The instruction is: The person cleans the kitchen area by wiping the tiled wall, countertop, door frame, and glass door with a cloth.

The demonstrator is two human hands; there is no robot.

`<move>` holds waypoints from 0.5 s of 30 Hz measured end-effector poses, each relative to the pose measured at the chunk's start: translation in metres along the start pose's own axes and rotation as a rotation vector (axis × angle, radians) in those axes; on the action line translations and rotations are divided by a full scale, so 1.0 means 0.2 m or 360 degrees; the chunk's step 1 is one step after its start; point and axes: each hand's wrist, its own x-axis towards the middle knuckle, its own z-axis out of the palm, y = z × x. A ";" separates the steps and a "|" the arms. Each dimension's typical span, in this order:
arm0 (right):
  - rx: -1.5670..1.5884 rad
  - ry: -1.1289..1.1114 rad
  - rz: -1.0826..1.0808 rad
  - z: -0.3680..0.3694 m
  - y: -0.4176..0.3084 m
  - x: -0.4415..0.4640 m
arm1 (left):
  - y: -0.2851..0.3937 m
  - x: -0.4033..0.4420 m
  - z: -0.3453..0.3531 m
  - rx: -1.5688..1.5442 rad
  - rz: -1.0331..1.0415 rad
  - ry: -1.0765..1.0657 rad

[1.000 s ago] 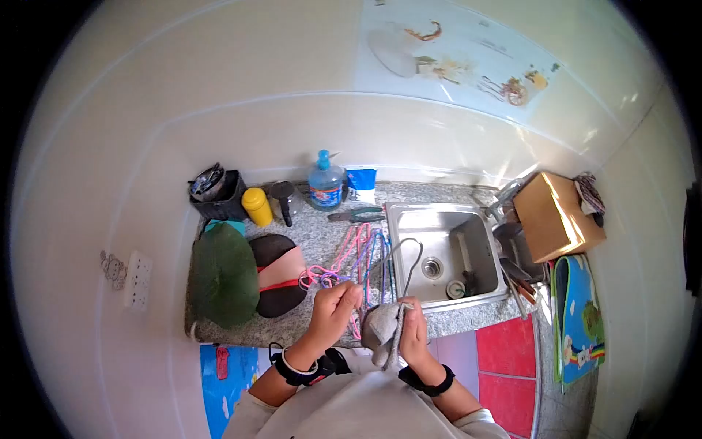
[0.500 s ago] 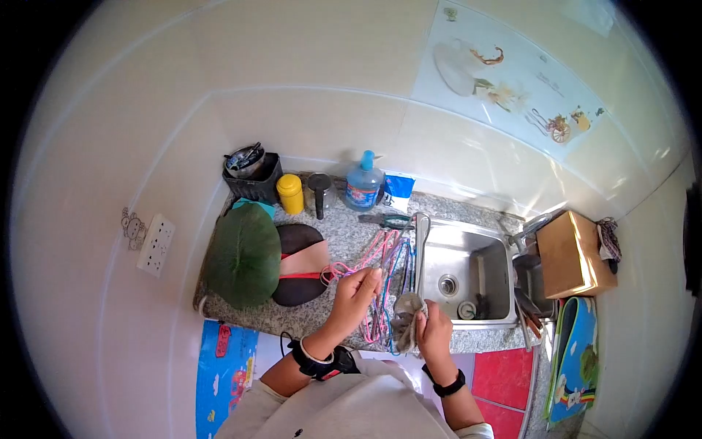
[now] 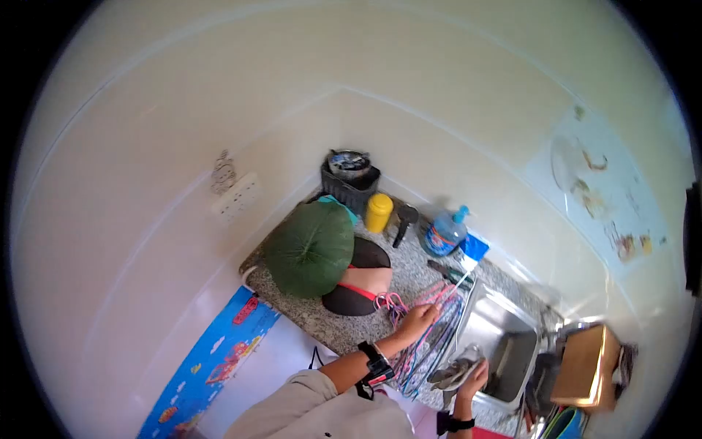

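My left hand (image 3: 418,323) is closed in a pinch above the hangers, on the end of a thin pale rod or wire that rises toward the sink's corner. A grey cloth (image 3: 457,369) is gripped in my right hand (image 3: 475,377), over the sink's near left edge. Pink, blue and dark wire hangers (image 3: 431,340) lie on the counter beneath and between my hands. The steel sink (image 3: 479,322) is just right of them.
A green leaf-shaped piece (image 3: 311,249) and a black, pink and red item (image 3: 369,278) lie left. Behind stand a black basket (image 3: 351,192), yellow container (image 3: 378,214), dark-handled jug (image 3: 404,223), blue bottle (image 3: 444,233) and blue-white packet (image 3: 473,250). A cardboard box (image 3: 585,366) sits right.
The view has swung left and tilted, so the counter appears lower and to the right. My hands remain closed, and the cloth has moved from over the hangers to the sink's edge.
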 end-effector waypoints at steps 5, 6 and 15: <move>0.0966 0.1050 0.1391 -0.05 0.33 0.23 | -0.20 0.10 0.03 -0.0141 -0.0039 0.0109; 0.0885 0.0656 0.1134 -0.14 0.49 0.21 | -0.22 0.09 0.03 -0.0363 -0.0195 0.0165; 0.0554 0.0291 0.0452 -0.81 0.55 0.52 | -0.76 -0.13 0.18 -0.0473 -0.0592 0.0587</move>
